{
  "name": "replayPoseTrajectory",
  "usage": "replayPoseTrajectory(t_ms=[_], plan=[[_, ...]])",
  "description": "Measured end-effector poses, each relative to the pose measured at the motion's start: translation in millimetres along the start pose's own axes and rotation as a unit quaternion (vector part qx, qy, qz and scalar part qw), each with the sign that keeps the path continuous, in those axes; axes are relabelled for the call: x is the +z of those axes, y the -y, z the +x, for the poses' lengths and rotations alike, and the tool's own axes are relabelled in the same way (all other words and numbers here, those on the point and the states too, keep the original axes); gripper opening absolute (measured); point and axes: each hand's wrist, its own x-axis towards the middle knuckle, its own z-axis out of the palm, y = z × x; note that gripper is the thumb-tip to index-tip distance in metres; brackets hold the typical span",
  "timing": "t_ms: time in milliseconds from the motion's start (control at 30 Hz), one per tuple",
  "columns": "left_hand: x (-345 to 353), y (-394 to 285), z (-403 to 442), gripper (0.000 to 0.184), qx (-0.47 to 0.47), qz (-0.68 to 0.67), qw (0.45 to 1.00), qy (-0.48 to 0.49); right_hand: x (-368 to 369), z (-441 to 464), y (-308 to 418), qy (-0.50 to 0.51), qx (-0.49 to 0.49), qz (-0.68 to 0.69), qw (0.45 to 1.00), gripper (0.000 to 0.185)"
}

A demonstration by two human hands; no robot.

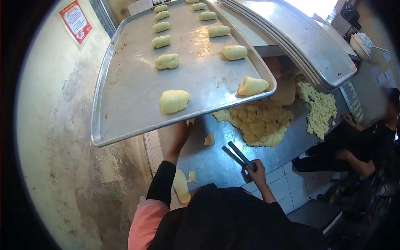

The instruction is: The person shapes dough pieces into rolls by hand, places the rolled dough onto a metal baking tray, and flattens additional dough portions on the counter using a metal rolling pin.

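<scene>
My right hand (256, 170) is closed around the lower end of two dark flat sticks (237, 154), which splay apart over the metal table (227, 168). My left hand (182, 131) reaches up under the front edge of a large tray (129, 83); a bit of dough shows beside its fingers, which are mostly hidden by the tray rim. Rolled dough pieces (175, 101) lie in two rows on that tray. Between my hands rests a small dough piece (209, 139). A long flat strip of dough (181, 187) lies near my left forearm.
A heap of cut dough (260, 125) covers the table's middle, with another pile (321, 112) farther right. Stacked empty trays (304, 37) stand at the upper right. Another person (362, 146) is at the right edge. A stained wall (71, 125) rises at left.
</scene>
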Motion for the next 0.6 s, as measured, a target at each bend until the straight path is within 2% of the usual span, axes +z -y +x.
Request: replayPoseTrajectory(t_ms=[67,100,233,333,367,600], plan=[[5.3,23.0,27.9,0.047,-0.019,0.060,0.998,0.004,5.2,-0.3,-3.9,-0.021,-0.023,-0.005,0.999,0.024],[7.7,33.4,39.1,0.047,-0.039,0.069,0.997,0.026,4.6,-3.7,-3.8,0.001,0.007,0.015,1.000,0.025],[13.2,63.2,56.6,0.046,-0.095,0.078,0.989,0.085,6.5,-7.3,-5.9,0.028,0.007,0.004,1.000,0.027],[7.7,68.1,56.6,0.046,-0.112,0.082,0.985,0.100,6.6,-5.8,-5.0,0.018,-0.021,-0.006,1.000,0.027],[3.5,69.8,54.4,0.046,-0.115,0.078,0.985,0.104,5.0,-6.0,1.1,0.018,0.019,0.011,1.000,0.027],[-52.7,60.3,31.0,0.045,-0.141,0.032,0.982,0.120,3.8,0.7,-8.0,0.013,0.015,0.008,1.000,0.027]])
